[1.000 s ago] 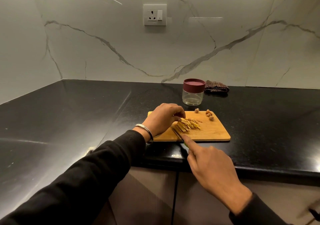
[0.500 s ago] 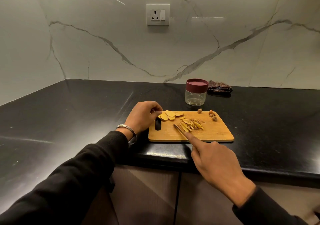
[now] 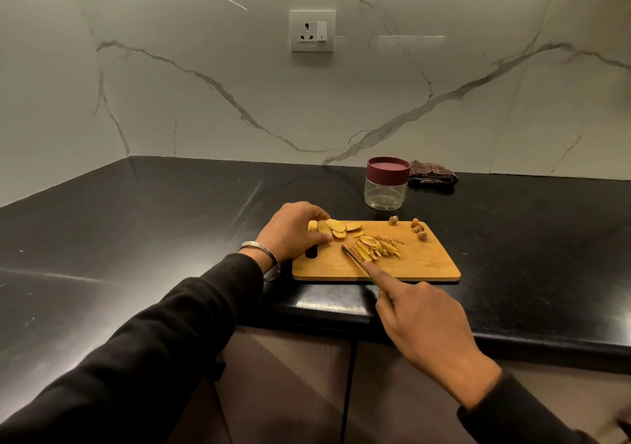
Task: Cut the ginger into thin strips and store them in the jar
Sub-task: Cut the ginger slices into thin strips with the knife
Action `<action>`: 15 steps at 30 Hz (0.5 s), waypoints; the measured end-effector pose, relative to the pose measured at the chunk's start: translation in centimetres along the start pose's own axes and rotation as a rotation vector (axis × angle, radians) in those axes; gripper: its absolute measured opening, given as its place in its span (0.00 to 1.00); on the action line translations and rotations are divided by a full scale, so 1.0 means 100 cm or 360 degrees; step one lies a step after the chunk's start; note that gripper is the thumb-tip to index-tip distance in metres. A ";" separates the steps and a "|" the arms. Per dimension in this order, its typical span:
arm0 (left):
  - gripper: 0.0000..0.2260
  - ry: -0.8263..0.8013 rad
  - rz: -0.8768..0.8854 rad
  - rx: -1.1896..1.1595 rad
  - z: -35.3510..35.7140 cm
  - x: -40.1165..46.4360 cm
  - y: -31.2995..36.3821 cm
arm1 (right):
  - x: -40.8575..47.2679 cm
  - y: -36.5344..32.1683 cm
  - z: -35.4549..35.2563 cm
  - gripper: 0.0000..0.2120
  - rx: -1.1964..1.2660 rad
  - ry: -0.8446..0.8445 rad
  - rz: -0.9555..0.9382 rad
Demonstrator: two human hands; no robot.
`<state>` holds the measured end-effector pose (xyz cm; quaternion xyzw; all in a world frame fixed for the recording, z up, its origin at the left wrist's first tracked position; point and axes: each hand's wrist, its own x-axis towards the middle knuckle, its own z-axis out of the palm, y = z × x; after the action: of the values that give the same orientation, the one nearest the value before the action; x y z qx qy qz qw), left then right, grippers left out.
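A wooden cutting board (image 3: 420, 266) lies near the counter's front edge. Flat ginger slices (image 3: 336, 228) lie at its far left, and my left hand (image 3: 295, 233) curls its fingers and thumb round them. A heap of thin ginger strips (image 3: 375, 249) sits mid-board. My right hand (image 3: 423, 327) grips a knife (image 3: 353, 256), index finger stretched along its spine; the blade lies on the board just left of the strips and the handle is hidden under my hand. A clear jar (image 3: 386, 194) with a maroon lid (image 3: 388, 167) on it stands behind the board.
Several brown ginger trimmings (image 3: 418, 229) lie at the board's far right corner. A folded dark checked cloth (image 3: 432, 173) sits right of the jar against the marble wall. A wall socket (image 3: 312, 30) is above. The black counter (image 3: 153, 238) extends left into a corner.
My left hand left the strip pile, moved to the board's far left and took hold of the ginger slices. The knife in my right hand stayed beside the strips.
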<state>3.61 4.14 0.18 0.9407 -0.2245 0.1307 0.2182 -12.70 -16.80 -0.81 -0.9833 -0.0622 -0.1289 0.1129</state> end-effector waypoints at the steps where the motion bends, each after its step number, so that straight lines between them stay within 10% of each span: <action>1: 0.19 0.0032 0.0024 -0.0027 -0.001 -0.001 0.000 | 0.000 0.000 0.000 0.26 0.0003 0.0000 -0.0001; 15: 0.15 0.0103 0.0227 -0.0091 0.000 -0.039 0.017 | 0.000 0.000 0.000 0.25 0.0003 -0.0005 0.0007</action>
<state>-0.63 4.17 -0.60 0.9110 -0.2874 0.1697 0.2421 -12.74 -16.80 -0.83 -0.9835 -0.0605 -0.1269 0.1140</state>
